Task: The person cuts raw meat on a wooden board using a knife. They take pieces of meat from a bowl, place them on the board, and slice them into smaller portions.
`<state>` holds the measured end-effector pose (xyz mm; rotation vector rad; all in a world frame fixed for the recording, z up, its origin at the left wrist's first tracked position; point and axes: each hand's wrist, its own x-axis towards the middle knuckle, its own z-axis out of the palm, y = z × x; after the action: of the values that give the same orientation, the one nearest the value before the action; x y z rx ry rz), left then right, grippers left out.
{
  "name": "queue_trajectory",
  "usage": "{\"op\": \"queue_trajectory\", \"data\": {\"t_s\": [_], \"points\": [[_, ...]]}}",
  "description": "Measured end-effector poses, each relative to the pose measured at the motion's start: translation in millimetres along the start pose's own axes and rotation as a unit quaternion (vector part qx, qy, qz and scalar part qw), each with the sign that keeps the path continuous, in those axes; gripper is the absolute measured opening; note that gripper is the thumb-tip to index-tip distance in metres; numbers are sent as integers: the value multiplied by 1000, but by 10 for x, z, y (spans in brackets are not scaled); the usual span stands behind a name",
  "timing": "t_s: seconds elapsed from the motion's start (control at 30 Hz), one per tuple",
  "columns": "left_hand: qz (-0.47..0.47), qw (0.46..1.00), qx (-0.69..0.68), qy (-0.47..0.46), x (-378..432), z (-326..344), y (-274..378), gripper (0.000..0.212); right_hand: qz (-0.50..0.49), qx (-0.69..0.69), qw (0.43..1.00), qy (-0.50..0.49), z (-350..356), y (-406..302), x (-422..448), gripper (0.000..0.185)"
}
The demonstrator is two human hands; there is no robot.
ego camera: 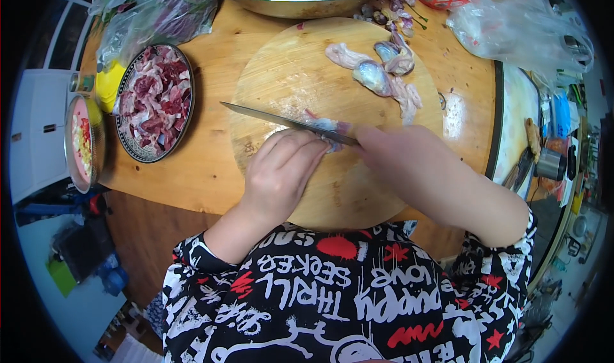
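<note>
On a round wooden cutting board [355,190], my left hand [283,171] presses a piece of raw gizzard [331,125] down with bent fingers. My right hand [383,147], slightly blurred, grips a kitchen knife [288,121] by its handle, which the hand hides. The long blade points left and lies across the piece, close beside my left fingers. More uncut raw gizzards [373,78] with pale, bluish skin and attached pink tissue lie at the board's upper right. An oval patterned plate [191,99] to the left holds cut red and pink raw meat [156,99].
A large metal pan [307,8] stands beyond the board, with onion skins [395,8] beside it. Plastic bags lie at the far left [158,13] and far right [518,27]. A metal bowl [99,142] of chopped ingredients stands at the table's left edge.
</note>
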<state>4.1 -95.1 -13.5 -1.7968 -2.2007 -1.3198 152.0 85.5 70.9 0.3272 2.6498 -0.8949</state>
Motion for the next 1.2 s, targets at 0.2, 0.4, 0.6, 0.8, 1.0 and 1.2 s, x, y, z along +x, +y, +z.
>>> {"op": "queue_trajectory", "data": {"t_s": [0.2,0.4,0.6,0.8,1.0,1.2], "points": [[4,1000,-18,1,23,0,-10,18,-7,-24,999,29,147,-72,310,8],[7,1000,-9,-27,75,-19,19,21,-16,-8,994,108,282,-30,163,13],[10,999,-2,-32,17,23,-16,22,56,-29,992,108,274,-1,-168,21],[16,998,23,-52,38,-39,-4,20,134,-40,987,76,266,180,-693,21],[32,997,37,-58,29,-147,-11,21,164,-9,977,136,231,357,-964,24],[19,995,-31,-93,51,-189,-77,25,157,92,929,323,265,242,-840,28]]}}
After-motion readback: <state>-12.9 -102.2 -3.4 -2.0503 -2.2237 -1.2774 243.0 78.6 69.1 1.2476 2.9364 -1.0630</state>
